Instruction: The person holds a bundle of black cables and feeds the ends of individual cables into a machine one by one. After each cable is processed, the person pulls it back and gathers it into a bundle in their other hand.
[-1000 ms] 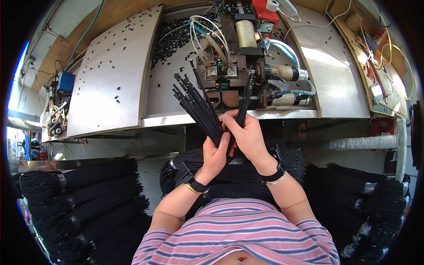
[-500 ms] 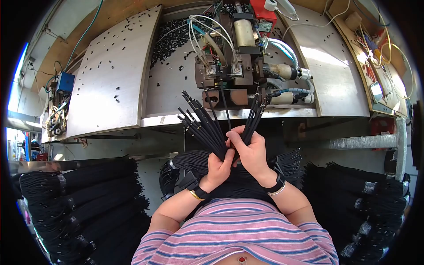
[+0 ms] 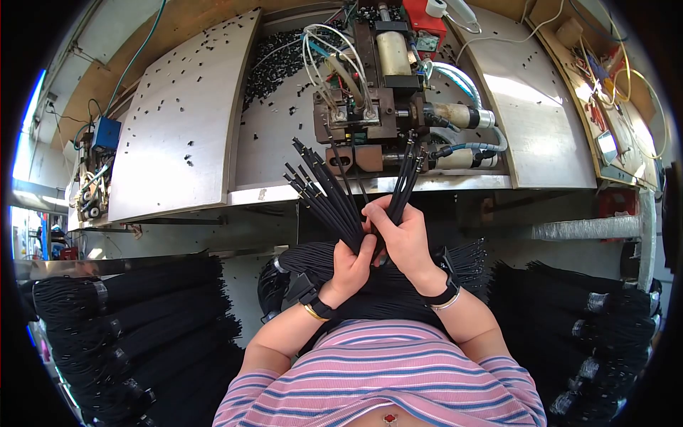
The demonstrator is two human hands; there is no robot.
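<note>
Filling the bench top, a metal machine (image 3: 377,107) with hoses stands just beyond both hands. Heaps of black cable bundles (image 3: 128,320) lie at either side. Left hand (image 3: 350,265) is clamped around a fanned bunch of black cables (image 3: 324,196); right hand (image 3: 404,238) pinches a few cables (image 3: 405,178) beside it.

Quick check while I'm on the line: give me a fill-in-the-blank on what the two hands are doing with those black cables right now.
1. The left hand grips a fanned bundle of ____ cables.
2. The right hand holds a smaller group of cables whose tips point toward the ____ on the bench.
3. The person's shirt has a ____ pattern.
4. Each wrist wears a black ____.

Missing words: black; machine; striped; band
</note>
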